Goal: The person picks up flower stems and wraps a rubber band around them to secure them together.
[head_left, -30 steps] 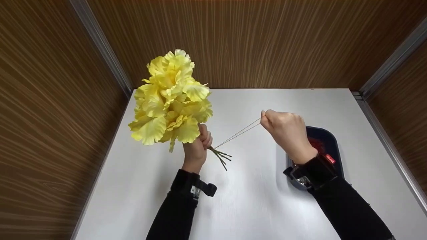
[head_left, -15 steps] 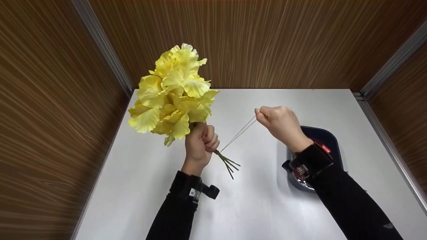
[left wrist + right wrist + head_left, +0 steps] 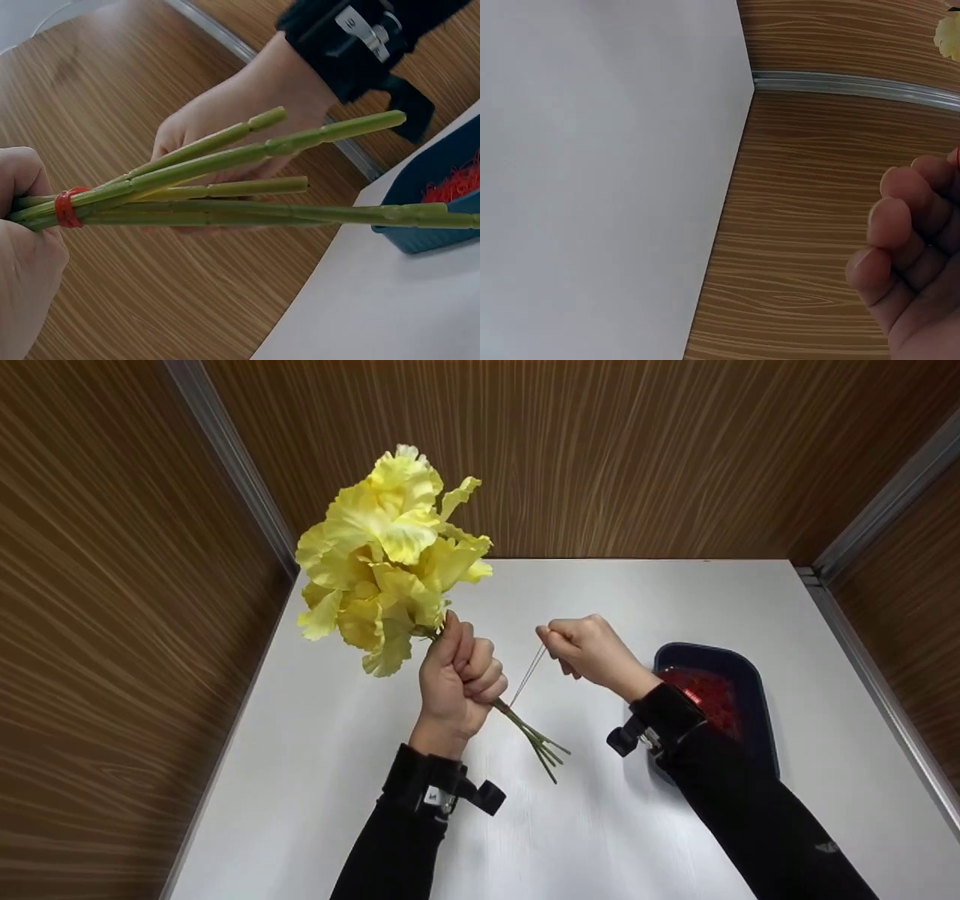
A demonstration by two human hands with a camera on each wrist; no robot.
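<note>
Since before, we are swinging our right hand in toward the bouquet, fingers pinching a taut band; left hand is fisting stems above the counter for binding.

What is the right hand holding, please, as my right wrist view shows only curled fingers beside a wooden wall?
Observer: The right hand pinches a thin strand pulled taut toward the stems.
Operator: Who holds those stems?
Observer: The left hand grips them in a fist, with the yellow flowers above it.
Operator: Is anything tied round them?
Observer: Yes, the left wrist view shows a red wrap binding them beside the fist.
</note>
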